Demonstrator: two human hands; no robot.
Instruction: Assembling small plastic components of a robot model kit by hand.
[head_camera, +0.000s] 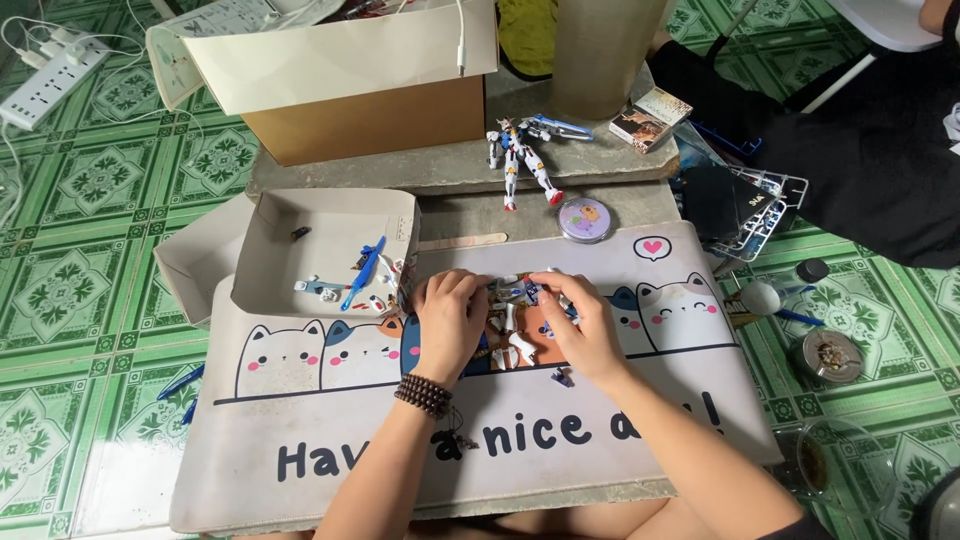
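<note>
1. The left hand (450, 315) lies on the cat-printed desk mat (300, 420), fingers curled down over a cluster of small white, blue and red model parts (512, 318); its grip is partly closed on some of them, though which piece it pinches cannot be told. A dark bead bracelet (424, 394) circles that wrist.
2. The right hand (580, 325) meets the same cluster from the other side, fingertips bent onto the parts; how firmly that grip holds cannot be told.
3. The model parts sit near the mat's far edge, between the two hands, over the printed cats.
4. One small blue piece (563, 376) lies loose on the mat just beside the right hand.
5. Off the mat's far left edge stands a shallow cardboard tray (330, 215) with more small pieces and a blue part (365, 268).
6. Beyond the mat, on the table (450, 165), lie an assembled white and blue figure (522, 155), a round lilac tin (585, 218) and a flat wooden stick (465, 241).
7. A large open box (350, 80) stands behind the tray.
</note>
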